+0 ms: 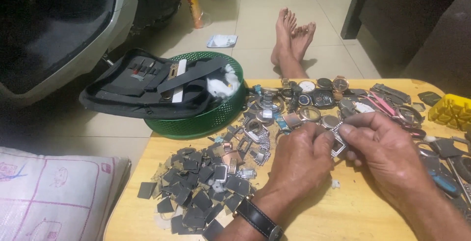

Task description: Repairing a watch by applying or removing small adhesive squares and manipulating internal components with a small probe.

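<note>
A small white packet (222, 40) with bluish print lies flat on the tiled floor (255, 5) in the upper middle of the frame. Just left of it, near the top edge, stands a tall orange and yellow can (193, 0) with a printed label. No screens or signs show.

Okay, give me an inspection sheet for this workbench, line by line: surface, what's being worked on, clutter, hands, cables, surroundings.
Surface: low wooden table, crowded across its far half.
Job's things: small rectangular silver watch case, pinched between both hands.
Clutter: pile of dark square pieces; heap of watches and metal bands; yellow holder block; blue-handled tool.
Grips: left hand, wristwatch on its wrist, and right hand both closed on the case.
Cables: nothing seen.
Surroundings: green basket holding a black tool pouch; printed cushion; tiled floor; bare feet beyond the table.
</note>
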